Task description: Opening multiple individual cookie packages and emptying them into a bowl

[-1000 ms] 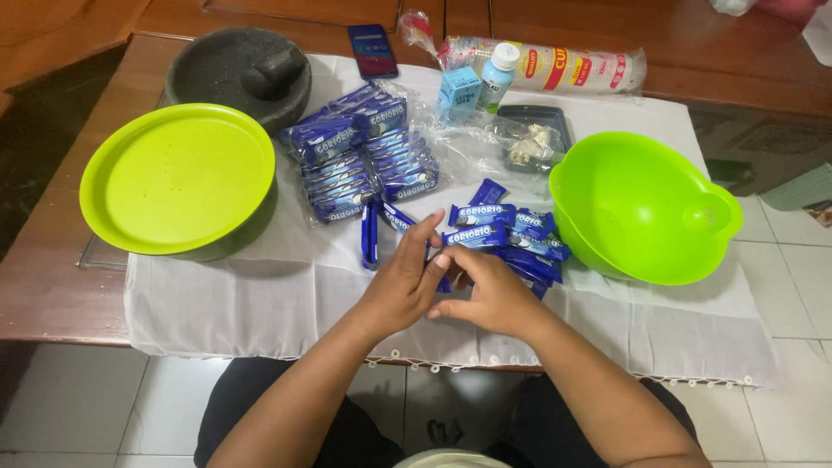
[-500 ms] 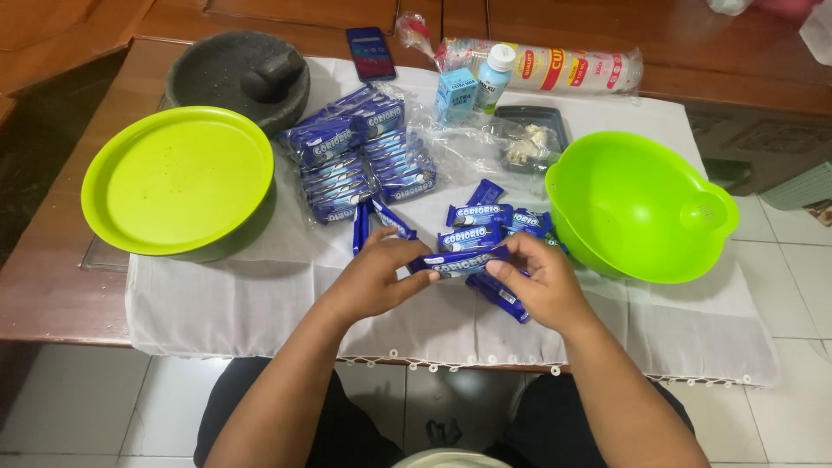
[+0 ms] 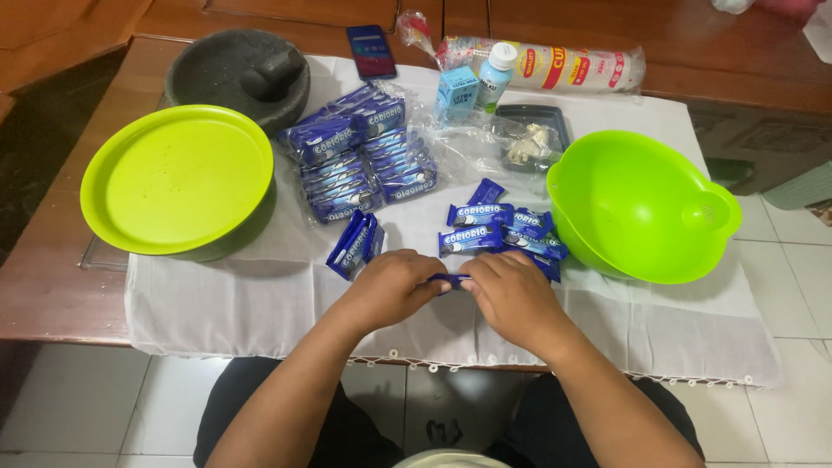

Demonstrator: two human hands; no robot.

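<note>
My left hand (image 3: 392, 287) and my right hand (image 3: 513, 299) meet over the white cloth (image 3: 260, 299), both pinching one small blue cookie packet (image 3: 450, 280) between them; most of it is hidden by my fingers. Just beyond my hands lies a loose pile of the same blue packets (image 3: 496, 227). Two more blue packets (image 3: 356, 243) lie to the left of my left hand. A clear bag of stacked blue packets (image 3: 364, 152) sits further back.
A lime green plate (image 3: 178, 178) is at the left, a lime green bowl (image 3: 637, 204) at the right. A stone mortar with pestle (image 3: 238, 74), a phone (image 3: 371, 50), a small blue carton (image 3: 458, 93), a white bottle (image 3: 494, 76), a dark tray (image 3: 533, 134) and a sleeve of cups (image 3: 563, 65) stand at the back.
My hands have drawn back from the pile toward me and come together again, with one packet now between them lower on the cloth.
</note>
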